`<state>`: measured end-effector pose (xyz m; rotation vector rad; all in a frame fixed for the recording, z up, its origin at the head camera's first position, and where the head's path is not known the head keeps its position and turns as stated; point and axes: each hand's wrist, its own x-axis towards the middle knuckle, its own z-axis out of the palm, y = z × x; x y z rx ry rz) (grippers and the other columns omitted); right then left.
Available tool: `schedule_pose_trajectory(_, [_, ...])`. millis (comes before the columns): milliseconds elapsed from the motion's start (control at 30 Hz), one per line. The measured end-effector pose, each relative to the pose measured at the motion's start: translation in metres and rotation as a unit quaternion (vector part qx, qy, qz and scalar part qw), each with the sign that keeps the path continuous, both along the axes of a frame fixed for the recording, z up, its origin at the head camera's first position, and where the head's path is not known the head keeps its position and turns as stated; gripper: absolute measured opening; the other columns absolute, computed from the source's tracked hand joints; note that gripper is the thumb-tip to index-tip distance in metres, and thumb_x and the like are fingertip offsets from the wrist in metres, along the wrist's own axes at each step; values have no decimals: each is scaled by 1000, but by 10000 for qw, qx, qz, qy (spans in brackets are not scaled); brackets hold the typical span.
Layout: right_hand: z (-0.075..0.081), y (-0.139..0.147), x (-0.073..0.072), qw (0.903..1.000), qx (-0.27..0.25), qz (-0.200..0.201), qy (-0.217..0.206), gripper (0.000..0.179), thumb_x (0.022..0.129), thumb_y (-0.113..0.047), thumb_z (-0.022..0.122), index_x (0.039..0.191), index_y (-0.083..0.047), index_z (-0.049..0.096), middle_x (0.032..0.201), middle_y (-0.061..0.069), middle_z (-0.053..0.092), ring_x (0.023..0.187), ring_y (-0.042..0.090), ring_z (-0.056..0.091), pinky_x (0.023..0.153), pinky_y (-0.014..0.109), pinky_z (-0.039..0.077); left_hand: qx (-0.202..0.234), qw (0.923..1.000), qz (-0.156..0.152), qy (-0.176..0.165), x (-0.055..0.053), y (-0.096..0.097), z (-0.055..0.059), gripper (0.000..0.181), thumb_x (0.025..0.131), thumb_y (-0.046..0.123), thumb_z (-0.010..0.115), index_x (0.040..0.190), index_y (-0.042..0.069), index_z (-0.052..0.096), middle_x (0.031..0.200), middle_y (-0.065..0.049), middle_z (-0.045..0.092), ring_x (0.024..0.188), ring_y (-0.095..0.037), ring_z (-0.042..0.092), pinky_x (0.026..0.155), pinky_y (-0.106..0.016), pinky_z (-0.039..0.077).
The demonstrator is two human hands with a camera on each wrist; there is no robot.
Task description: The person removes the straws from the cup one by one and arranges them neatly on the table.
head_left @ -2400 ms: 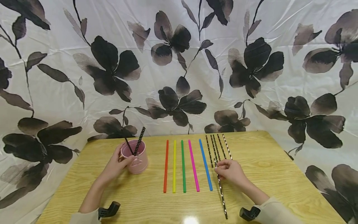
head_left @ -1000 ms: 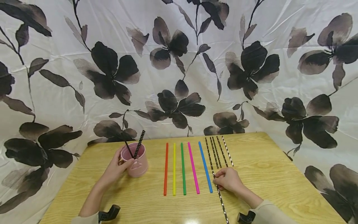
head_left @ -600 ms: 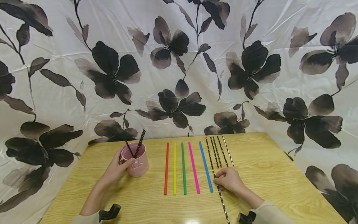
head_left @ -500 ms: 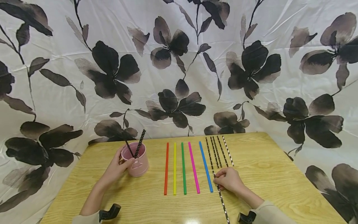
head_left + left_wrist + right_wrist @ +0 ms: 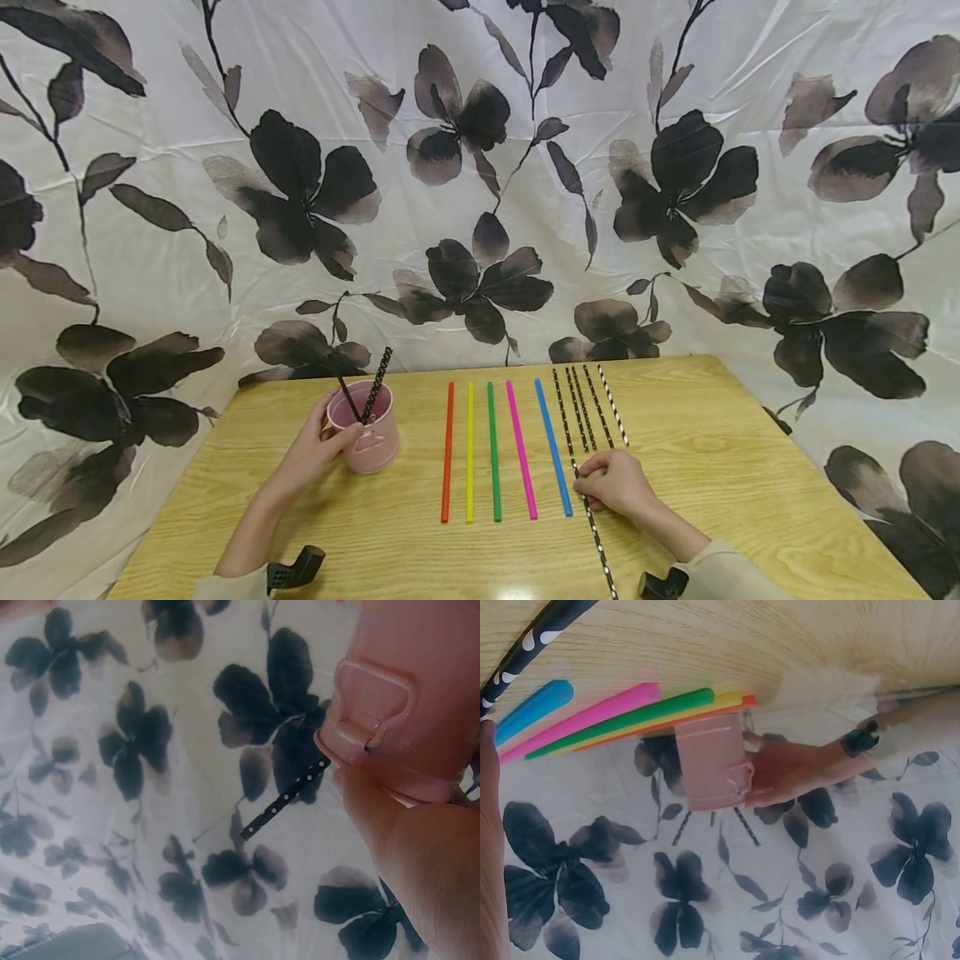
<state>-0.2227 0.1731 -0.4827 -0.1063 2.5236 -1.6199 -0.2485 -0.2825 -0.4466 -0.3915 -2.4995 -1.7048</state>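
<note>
My left hand [image 5: 307, 443] grips a small pink bucket [image 5: 378, 450], its thumb over the near side of the rim. Black straws stand leaning inside, one of them a white-dotted straw [image 5: 380, 375]. In the left wrist view the bucket [image 5: 427, 697] fills the upper right, its little handle facing the camera, beside the thumb of that hand [image 5: 420, 862]. On the right, my right hand [image 5: 617, 483] pinches a black straw with white spots [image 5: 597, 542] near its far end; its near end reaches the bottom of the head view. Its spotted pattern shows close up in the right wrist view.
Across the wooden table [image 5: 337, 542] lie a red straw [image 5: 447, 454], yellow straw [image 5: 470, 454], green straw [image 5: 493, 454], pink straw [image 5: 521, 450] and blue straw [image 5: 552, 446]. Several black patterned straws [image 5: 585, 408] lie beyond the right hand. Floral cloth [image 5: 570, 208] hangs behind.
Since the oldest frame, my right hand has moved toward the near edge with the spotted straw, then stayed in place. My left hand has kept its grip on the bucket.
</note>
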Motion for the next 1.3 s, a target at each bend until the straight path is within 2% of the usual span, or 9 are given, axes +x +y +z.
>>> schedule_pose_trajectory(167, [2,-1,0,9999,-134,27,-96,24,73,-6,69,91,8,60,68,11,62,52,22,60,47,33,51,-22,10000,41,14,1,-1,0,71,86,30,57,141,18,13,139,-11,22,126,-30,22,97,-49,25])
schedule_pose_trajectory(267, [9,-4,-4,10000,-67,11,35,21,75,-7,68,90,6,60,66,13,62,50,23,58,44,32,49,-12,10000,58,-3,1,-1,0,71,85,31,58,140,20,14,139,-10,23,126,-29,22,98,-49,25])
schedule_pose_trajectory(367, [26,-14,-12,9998,-50,-35,207,18,77,-9,67,89,4,61,67,15,62,51,28,57,44,34,48,-23,10000,73,-10,1,-1,0,70,86,30,58,140,21,15,138,-9,23,126,-27,22,98,-48,26])
schedule_pose_trajectory(500, [57,-39,-25,9990,-280,-8,340,16,78,-12,67,88,-1,64,71,12,63,59,34,59,51,40,51,-49,9999,67,66,-1,-2,1,70,87,27,57,140,18,14,138,-11,23,126,-29,23,97,-49,26])
schedule_pose_trajectory(633, [84,-76,-38,9964,-559,283,570,15,78,-14,67,89,-4,65,74,8,63,61,27,60,55,40,52,106,9999,11,14,-2,-2,2,71,86,29,58,140,16,14,139,-12,23,126,-30,23,97,-50,25])
schedule_pose_trajectory(767, [100,-119,-48,9909,-906,753,648,20,79,-16,66,94,-3,65,81,10,63,66,25,61,57,36,52,163,9999,-55,9,-3,-2,3,71,86,27,58,140,14,14,139,-14,23,126,-32,22,97,-51,24])
schedule_pose_trajectory(933, [106,-168,-58,9829,-1314,1136,616,18,79,-18,66,94,-7,66,84,9,63,73,28,61,60,38,52,192,9998,-71,-8,-1,-2,4,71,86,26,58,140,13,13,139,-15,22,126,-32,22,97,-51,24])
schedule_pose_trajectory(1067, [105,-199,-64,9783,-1416,1325,725,16,79,-17,67,92,-8,68,81,4,64,70,23,61,57,34,52,178,9998,-60,-98,0,-1,3,72,86,28,57,141,15,12,139,-15,22,125,-34,24,96,-50,27])
schedule_pose_trajectory(1300, [94,-234,-61,9706,-1392,1719,945,14,77,-12,68,91,-10,68,86,4,65,68,23,63,54,33,52,295,9993,-86,-227,1,0,2,72,87,28,56,141,20,10,140,-14,21,124,-36,26,93,-48,31])
